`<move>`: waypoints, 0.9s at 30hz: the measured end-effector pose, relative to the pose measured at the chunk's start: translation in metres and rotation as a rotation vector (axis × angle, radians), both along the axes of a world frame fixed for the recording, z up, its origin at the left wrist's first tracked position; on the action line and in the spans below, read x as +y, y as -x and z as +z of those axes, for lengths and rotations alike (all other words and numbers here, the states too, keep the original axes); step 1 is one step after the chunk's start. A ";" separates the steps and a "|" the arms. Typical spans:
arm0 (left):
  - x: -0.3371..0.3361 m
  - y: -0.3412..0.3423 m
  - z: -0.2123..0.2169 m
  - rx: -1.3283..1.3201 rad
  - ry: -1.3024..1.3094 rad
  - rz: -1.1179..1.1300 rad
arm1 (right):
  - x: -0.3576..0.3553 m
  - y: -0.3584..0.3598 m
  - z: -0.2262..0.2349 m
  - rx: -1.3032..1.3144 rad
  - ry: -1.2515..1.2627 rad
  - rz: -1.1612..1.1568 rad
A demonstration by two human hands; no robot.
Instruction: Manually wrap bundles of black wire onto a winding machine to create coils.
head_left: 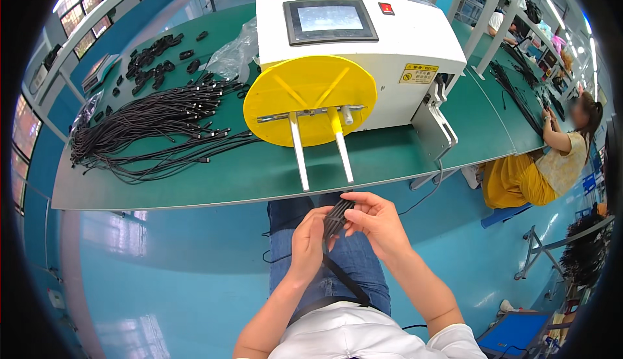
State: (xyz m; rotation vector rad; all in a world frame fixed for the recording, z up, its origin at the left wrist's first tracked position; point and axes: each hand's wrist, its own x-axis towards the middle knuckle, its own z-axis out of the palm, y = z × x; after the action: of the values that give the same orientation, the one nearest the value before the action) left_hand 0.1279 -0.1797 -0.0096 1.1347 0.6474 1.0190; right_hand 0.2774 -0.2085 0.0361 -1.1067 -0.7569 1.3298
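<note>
Between my two hands, above my lap, is a small coiled bundle of black cable [335, 219]. My left hand [307, 242] has its fingers wrapped round the bundle's left side. On the other side my right hand [376, 221] pinches it with thumb and fingers. Just beyond them stands a white winding machine [396, 47] with a yellow round disc [279, 86]. Two prongs [298, 155] stick out from the disc toward me, with no cable wound on them. A large pile of black cables [149, 119] with light connector ends lies on the table to the left.
The green table [240, 180] has its front edge just past my hands. Behind the cable pile lie several small black coils [152, 64] and a clear plastic bag [235, 51]. A metal bracket [436, 129] juts from the machine's right side. To the right, a seated co-worker [542, 164] handles black cables.
</note>
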 end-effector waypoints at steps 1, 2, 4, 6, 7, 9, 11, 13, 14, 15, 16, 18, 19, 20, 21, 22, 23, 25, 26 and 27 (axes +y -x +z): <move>0.001 0.001 0.000 0.001 0.000 0.001 | -0.001 -0.001 0.000 0.075 0.049 -0.006; 0.002 0.002 0.000 0.041 -0.027 -0.001 | -0.001 -0.002 0.001 0.149 0.097 -0.012; 0.006 0.007 0.000 0.122 -0.079 -0.002 | -0.001 -0.002 0.003 0.222 0.145 -0.016; 0.009 0.010 0.003 0.199 -0.180 -0.017 | -0.002 0.001 0.009 0.215 0.128 0.036; 0.010 0.012 0.007 0.276 -0.279 -0.034 | -0.003 0.001 0.011 0.212 0.121 0.061; 0.013 0.018 0.012 0.354 -0.375 -0.049 | -0.004 0.001 0.008 0.221 0.118 0.079; 0.019 0.026 0.017 0.148 -0.258 -0.183 | -0.004 0.000 0.004 0.240 0.110 0.110; 0.025 0.032 0.022 0.046 -0.198 -0.252 | -0.003 -0.001 0.002 0.263 0.119 0.130; 0.027 0.034 0.025 0.093 -0.255 -0.275 | -0.002 -0.002 0.001 0.284 0.126 0.151; 0.030 0.037 0.027 0.140 -0.312 -0.298 | -0.001 -0.003 0.001 0.306 0.134 0.171; 0.033 0.039 0.028 0.186 -0.369 -0.322 | -0.001 -0.004 0.001 0.307 0.134 0.169; 0.037 0.044 0.029 0.192 -0.429 -0.351 | 0.000 -0.004 0.002 0.389 0.168 0.187; 0.039 0.046 0.029 0.196 -0.490 -0.384 | 0.000 -0.005 0.003 0.429 0.185 0.195; 0.042 0.048 0.030 0.201 -0.551 -0.417 | -0.001 -0.006 0.003 0.429 0.187 0.198; 0.045 0.050 0.031 0.201 -0.550 -0.414 | -0.002 -0.007 0.003 0.448 0.172 0.235; 0.049 0.051 0.032 0.209 -0.558 -0.472 | -0.003 -0.008 0.003 0.468 0.158 0.271; 0.052 0.051 0.033 0.217 -0.565 -0.530 | -0.004 -0.008 0.003 0.488 0.144 0.307; 0.055 0.051 0.034 0.224 -0.571 -0.586 | -0.005 -0.006 0.007 0.462 0.138 0.304; 0.055 0.049 0.035 0.240 -0.609 -0.577 | -0.006 -0.005 0.009 0.435 0.130 0.301; 0.055 0.046 0.036 0.257 -0.648 -0.568 | -0.006 -0.004 0.011 0.408 0.121 0.298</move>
State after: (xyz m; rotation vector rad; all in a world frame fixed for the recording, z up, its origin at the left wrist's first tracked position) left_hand 0.0821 -0.1252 0.0262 1.9060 0.1493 0.5952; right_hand 0.2818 -0.2146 0.0471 -0.7938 -0.5547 1.8051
